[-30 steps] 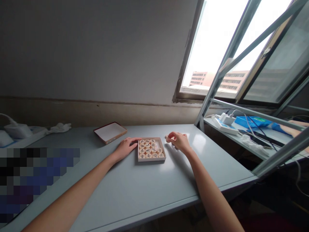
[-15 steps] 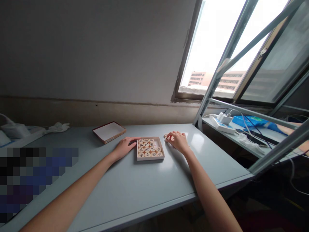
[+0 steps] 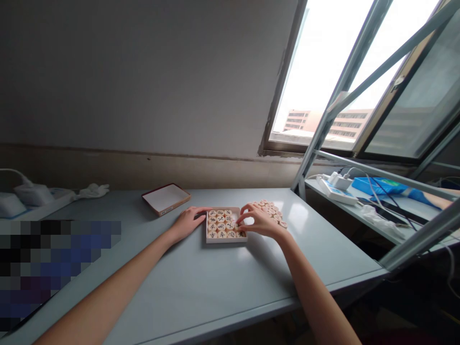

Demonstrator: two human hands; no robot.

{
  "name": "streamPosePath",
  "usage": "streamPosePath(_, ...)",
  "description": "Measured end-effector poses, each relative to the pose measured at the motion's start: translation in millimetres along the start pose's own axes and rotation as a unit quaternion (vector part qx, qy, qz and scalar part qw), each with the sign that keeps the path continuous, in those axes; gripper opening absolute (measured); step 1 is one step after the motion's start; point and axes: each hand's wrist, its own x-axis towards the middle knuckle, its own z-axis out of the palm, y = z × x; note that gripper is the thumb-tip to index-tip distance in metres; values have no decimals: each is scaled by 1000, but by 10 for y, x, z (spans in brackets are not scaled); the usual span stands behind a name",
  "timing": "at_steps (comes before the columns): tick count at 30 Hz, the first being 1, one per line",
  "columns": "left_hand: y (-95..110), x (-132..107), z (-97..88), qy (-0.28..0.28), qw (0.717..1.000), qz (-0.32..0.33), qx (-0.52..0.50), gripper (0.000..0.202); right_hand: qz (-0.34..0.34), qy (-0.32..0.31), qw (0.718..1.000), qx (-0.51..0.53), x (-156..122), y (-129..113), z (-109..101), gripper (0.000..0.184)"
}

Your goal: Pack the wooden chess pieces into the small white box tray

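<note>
A shallow open box (image 3: pixel 226 241) on the desk holds rows of round wooden Chinese chess pieces (image 3: pixel 221 226), marked with dark characters. My left hand (image 3: pixel 187 224) lies against the box's left side, fingers stretched, with the index finger at the back left corner. Over the right side of the box, my right hand (image 3: pixel 260 220) is closed in a pinch on a Chinese chess piece, mostly hidden by the fingertips. Just behind and right of that hand, a cluster of loose pieces (image 3: pixel 275 210) lies flat on the desk, partly covered by the hand.
The box lid (image 3: pixel 167 199) rests upturned near the wall. A power strip (image 3: pixel 53 197) with plugs stands at far left. Beyond the metal bed frame (image 3: pixel 318 139), a neighbouring desk bears another power strip (image 3: pixel 336 189), cables, a blue item (image 3: pixel 377 186) and another person's arm (image 3: pixel 438 199).
My right hand has moved left from the loose pieces to the box, and the cluster has come into sight. My left hand stays beside the box. The view has shifted slightly.
</note>
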Motion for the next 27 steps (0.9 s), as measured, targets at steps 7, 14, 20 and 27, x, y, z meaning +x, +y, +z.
streamPosePath(7, -65, 15, 18, -9, 1000, 0, -1, 37, -3, 11, 998, 54, 23, -4, 54, 20)
streamPosePath(14, -71, 9, 13, -9, 1000, 2, -1, 38, 31, 47, 983, 173, 29, -5, 0, 15)
streamPosePath(20, -67, 9, 14, -8, 1000, -2, -1, 38, 155, 70, 984, 55, -58, 217, -106, 11)
streamPosePath(27, -58, 16, 13, -8, 1000, -1, 2, 38, 186, 110, 971, -106, -53, 307, -35, 14)
